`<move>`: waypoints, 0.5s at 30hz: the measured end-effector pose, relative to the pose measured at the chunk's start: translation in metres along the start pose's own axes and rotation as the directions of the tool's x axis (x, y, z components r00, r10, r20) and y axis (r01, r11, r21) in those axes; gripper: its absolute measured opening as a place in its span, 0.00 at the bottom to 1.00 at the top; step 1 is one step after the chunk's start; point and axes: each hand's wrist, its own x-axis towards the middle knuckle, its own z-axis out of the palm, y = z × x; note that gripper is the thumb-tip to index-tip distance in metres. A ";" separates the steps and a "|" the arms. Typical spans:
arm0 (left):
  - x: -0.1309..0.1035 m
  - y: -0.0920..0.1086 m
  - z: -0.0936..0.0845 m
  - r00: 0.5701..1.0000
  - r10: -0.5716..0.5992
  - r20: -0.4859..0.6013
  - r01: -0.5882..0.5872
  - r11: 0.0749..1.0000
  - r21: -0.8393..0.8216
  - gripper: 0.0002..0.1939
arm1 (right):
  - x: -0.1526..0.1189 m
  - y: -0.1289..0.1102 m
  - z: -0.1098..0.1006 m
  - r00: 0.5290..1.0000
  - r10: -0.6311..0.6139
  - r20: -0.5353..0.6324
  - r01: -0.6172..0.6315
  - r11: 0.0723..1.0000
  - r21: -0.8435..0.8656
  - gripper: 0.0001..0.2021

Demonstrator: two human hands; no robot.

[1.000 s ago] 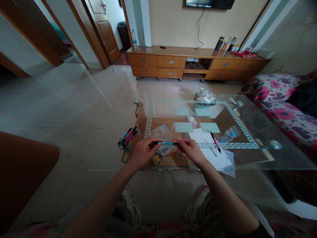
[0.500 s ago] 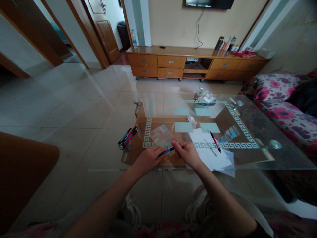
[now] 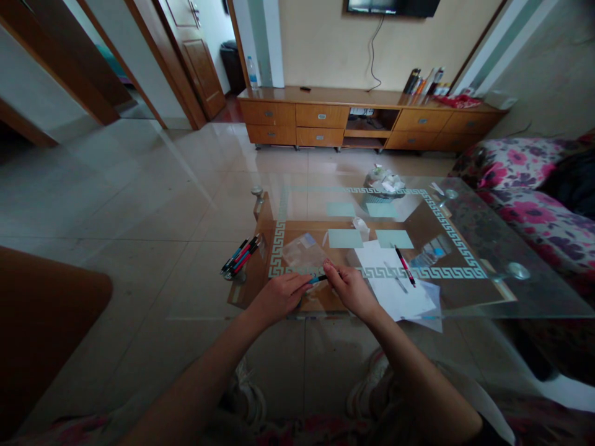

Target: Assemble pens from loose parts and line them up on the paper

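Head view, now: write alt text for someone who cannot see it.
A person's left hand and right hand hold a blue-and-black pen over a glass table. A bunch of pens lies to the left, a clear bag beyond the hands, white paper and a red-and-black pen to the right.

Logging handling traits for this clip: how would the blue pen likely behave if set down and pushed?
The blue pen is probably stiff: its visible part runs straight between the left hand and right hand. Being slim, it is likely light. On the shiny glass tabletop, it might roll.
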 end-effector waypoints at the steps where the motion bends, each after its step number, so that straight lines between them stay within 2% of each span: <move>1: 0.000 0.000 -0.001 1.000 -0.002 0.004 0.002 1.000 -0.003 0.14 | 0.000 -0.001 0.000 1.000 -0.007 0.002 0.007 1.000 0.000 0.27; 9: 0.003 0.005 -0.006 0.995 -0.063 0.073 0.065 0.998 -0.017 0.15 | 0.000 0.000 -0.002 0.998 -0.058 0.021 0.059 0.998 -0.034 0.24; 15: 0.004 0.007 -0.008 0.987 -0.126 0.098 0.123 0.992 0.031 0.16 | 0.001 0.001 -0.004 0.994 -0.104 0.023 0.103 0.994 0.036 0.12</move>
